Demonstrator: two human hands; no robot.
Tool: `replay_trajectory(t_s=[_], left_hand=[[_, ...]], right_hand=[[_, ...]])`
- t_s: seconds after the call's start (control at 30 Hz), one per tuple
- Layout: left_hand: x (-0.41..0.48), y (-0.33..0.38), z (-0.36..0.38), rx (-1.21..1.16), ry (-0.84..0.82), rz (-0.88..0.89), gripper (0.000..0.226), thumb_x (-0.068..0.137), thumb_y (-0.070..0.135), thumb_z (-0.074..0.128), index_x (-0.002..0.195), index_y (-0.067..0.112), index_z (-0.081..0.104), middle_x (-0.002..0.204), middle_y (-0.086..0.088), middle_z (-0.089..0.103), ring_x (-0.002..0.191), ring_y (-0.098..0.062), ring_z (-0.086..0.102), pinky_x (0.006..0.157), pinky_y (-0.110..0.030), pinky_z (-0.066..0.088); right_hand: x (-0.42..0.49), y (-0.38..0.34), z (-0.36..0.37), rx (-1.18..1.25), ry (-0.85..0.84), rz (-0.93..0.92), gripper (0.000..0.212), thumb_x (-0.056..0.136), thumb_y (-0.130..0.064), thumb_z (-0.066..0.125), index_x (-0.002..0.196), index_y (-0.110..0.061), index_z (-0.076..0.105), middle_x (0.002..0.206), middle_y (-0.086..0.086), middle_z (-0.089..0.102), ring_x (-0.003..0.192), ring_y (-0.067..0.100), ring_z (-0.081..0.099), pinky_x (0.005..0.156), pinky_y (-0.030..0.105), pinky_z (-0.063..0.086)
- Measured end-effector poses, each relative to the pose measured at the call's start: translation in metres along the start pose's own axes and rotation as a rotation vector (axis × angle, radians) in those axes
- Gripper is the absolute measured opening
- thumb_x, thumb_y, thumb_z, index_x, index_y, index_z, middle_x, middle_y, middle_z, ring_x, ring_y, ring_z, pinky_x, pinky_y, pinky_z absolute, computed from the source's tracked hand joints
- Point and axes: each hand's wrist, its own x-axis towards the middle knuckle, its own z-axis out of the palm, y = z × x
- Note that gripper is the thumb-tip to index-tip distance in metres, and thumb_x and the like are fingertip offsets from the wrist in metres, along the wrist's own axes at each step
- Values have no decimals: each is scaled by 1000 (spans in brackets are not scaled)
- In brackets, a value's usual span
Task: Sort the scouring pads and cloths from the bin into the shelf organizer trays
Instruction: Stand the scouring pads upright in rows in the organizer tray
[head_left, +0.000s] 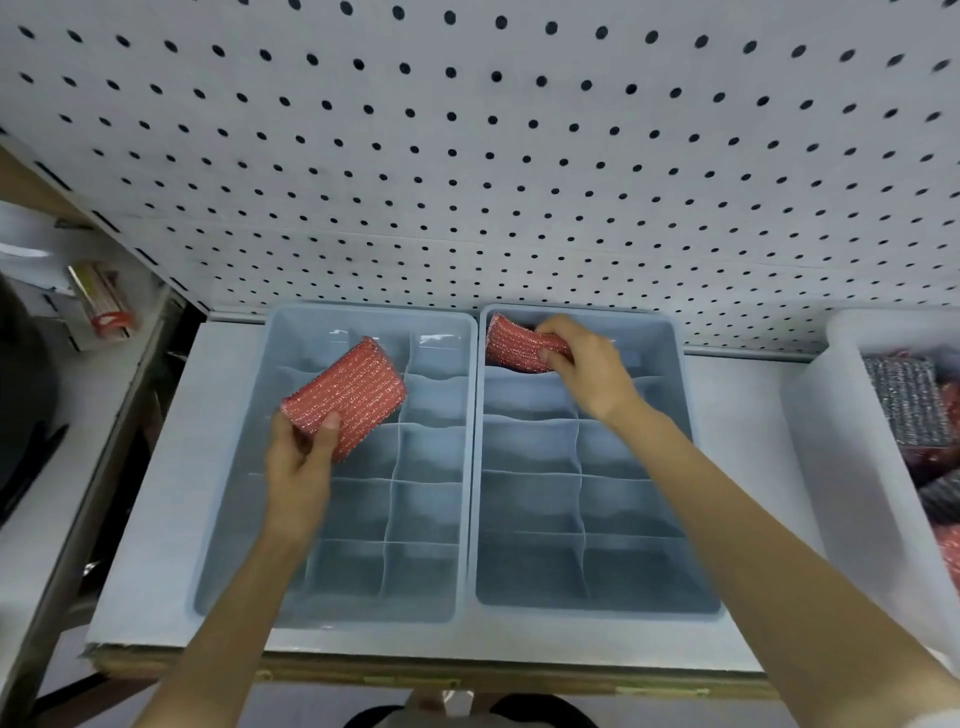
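Two blue divided trays sat side by side on shelf (156, 519), left tray (332, 621) and right tray (597, 612), inner rims touching, backs near pegboard (467, 156). White bin (831, 467) stood apart at right, grey and red pads inside. Most compartments lay open.

Left hand (298, 467) gripped red scouring pad (353, 389) by near corner, thumb on top, pad tilted above left tray's rear cells. Right hand (587, 369) pinched second red pad (514, 345) in right tray's back-left compartment, fingers curled over its right end.
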Motion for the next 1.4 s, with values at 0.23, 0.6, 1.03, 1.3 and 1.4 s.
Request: replay_trajectory(t_s=[0.23, 0.6, 1.03, 1.3, 1.4], left_hand=[[0, -4, 0, -1, 20, 21, 27, 99, 23, 51, 124, 25, 42, 115, 9, 55, 99, 7, 54, 83, -12, 42], [-10, 12, -2, 47, 8, 47, 32, 97, 22, 53, 128, 22, 45, 115, 5, 57, 95, 5, 56, 73, -6, 43], [-38, 23, -1, -6, -13, 86, 30, 94, 21, 56, 123, 23, 48, 112, 6, 60, 99, -4, 60, 71, -10, 50], [-48, 32, 2, 3, -7, 86, 18, 93, 18, 60, 109, 26, 55, 102, 14, 63, 84, 11, 62, 68, -5, 48], [-46, 43, 11, 10, -61, 120, 17, 90, 14, 64, 100, 27, 62, 97, 10, 66, 84, -3, 63, 71, -10, 49]], right_hand=[[-31, 12, 2, 13, 32, -13, 24, 89, -4, 62, 113, -8, 63, 106, 7, 65, 92, 24, 60, 80, 27, 43], [-16, 18, -12, -292, 261, -265, 36, 68, -7, 82, 102, -9, 69, 114, 16, 60, 102, 37, 57, 91, 43, 42], [-8, 28, -9, -398, 214, -480, 49, 79, -6, 75, 123, -24, 65, 106, 14, 64, 83, 34, 64, 75, 43, 55], [-16, 17, -17, -105, 277, -252, 34, 93, -29, 54, 122, -18, 66, 126, 13, 59, 113, 32, 55, 100, 44, 42], [-46, -18, -41, 404, 240, -41, 33, 94, -23, 59, 128, -24, 59, 126, -6, 57, 117, 6, 52, 104, 27, 40]])
